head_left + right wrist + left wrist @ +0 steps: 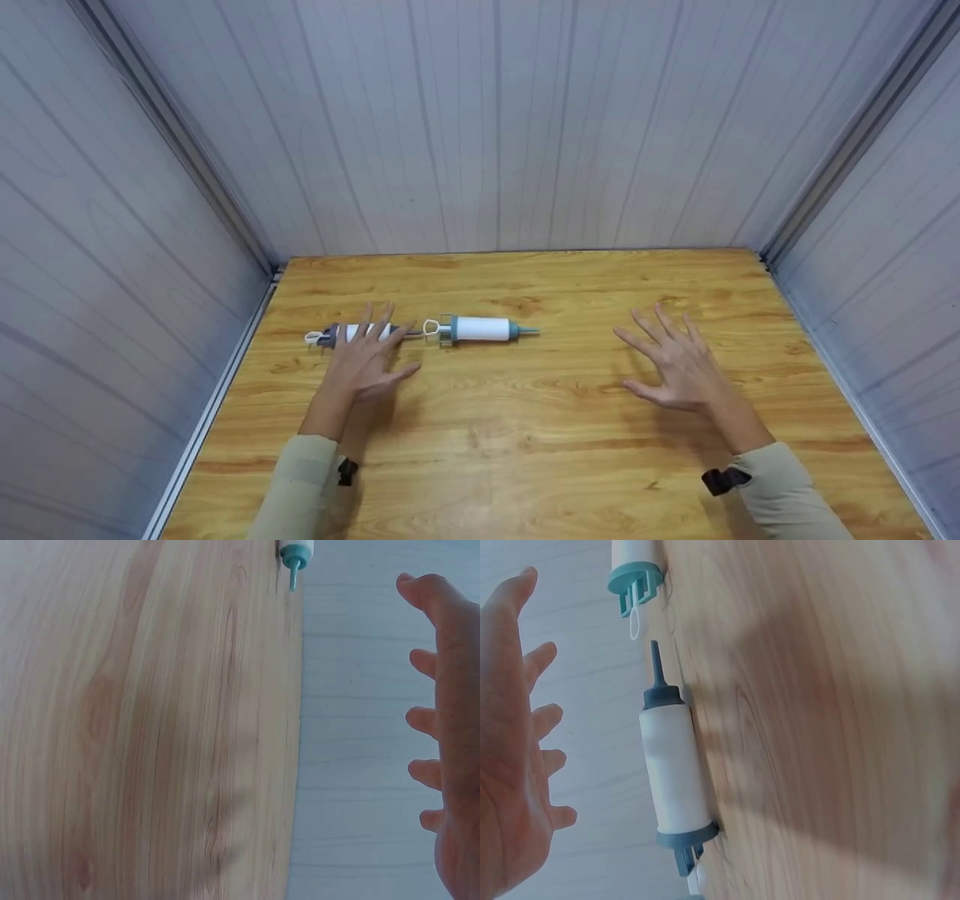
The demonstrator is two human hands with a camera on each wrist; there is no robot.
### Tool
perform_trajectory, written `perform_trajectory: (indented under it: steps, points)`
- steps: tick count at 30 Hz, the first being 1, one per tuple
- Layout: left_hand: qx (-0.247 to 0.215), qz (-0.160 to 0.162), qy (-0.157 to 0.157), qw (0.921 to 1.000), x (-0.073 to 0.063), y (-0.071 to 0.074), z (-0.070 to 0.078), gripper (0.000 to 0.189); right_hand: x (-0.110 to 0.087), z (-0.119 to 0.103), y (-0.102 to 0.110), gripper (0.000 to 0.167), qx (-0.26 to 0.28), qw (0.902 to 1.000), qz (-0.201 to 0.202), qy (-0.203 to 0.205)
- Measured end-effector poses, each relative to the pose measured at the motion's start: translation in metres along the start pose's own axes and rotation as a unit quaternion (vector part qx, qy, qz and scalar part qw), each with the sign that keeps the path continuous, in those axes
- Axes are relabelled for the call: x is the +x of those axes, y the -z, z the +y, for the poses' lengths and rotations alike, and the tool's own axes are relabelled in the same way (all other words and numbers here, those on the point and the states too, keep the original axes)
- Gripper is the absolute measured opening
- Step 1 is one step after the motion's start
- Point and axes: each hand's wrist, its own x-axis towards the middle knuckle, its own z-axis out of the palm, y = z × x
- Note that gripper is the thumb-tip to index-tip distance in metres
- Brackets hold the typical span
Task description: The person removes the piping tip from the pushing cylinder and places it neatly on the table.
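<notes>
Two large syringes with white barrels, tapered nozzles and white loop handles lie end to end on the wooden table [525,420]. The grey syringe [676,769] is on the left, partly hidden in the head view by my left hand [364,365]. That hand hovers above it with fingers spread, and the left wrist view shows a gap between them. To its right lies the teal syringe [482,328], nozzle pointing right. My right hand [681,371] is held over the table's right side, fingers spread, holding nothing; the teal nozzle [294,574] shows near the top of the right wrist view.
A pale panelled wall [495,127] rises along the table's back edge. Side panels [97,300] with metal frame strips stand to the left and right. Each sleeve cuff has a dark clip-like piece [725,481] on it.
</notes>
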Motion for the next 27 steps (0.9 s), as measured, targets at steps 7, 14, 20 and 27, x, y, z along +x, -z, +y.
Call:
perform_trajectory:
  steps: [7, 14, 20, 27]
  points:
    - [0.003, -0.001, -0.008, 1.0, 0.012, -0.005, -0.001, 0.086, 0.004, -0.007, -0.001, 0.081, 0.011, 0.9999, 0.003, 0.01]
    - [-0.038, -0.001, 0.01, 0.9992, 0.019, -0.013, 0.002, 0.082, 0.005, -0.01, -0.001, 0.085, 0.017, 0.9998, -0.002, 0.004]
    - [-0.066, -0.005, 0.003, 0.9978, 0.025, -0.018, 0.006, 0.083, 0.006, -0.012, -0.003, 0.083, 0.074, 0.9969, -0.007, -0.028]
    - [-0.097, 0.009, -0.011, 0.9952, 0.034, -0.021, 0.011, 0.085, 0.011, -0.012, -0.006, 0.087, 0.142, 0.9877, 0.003, -0.064]
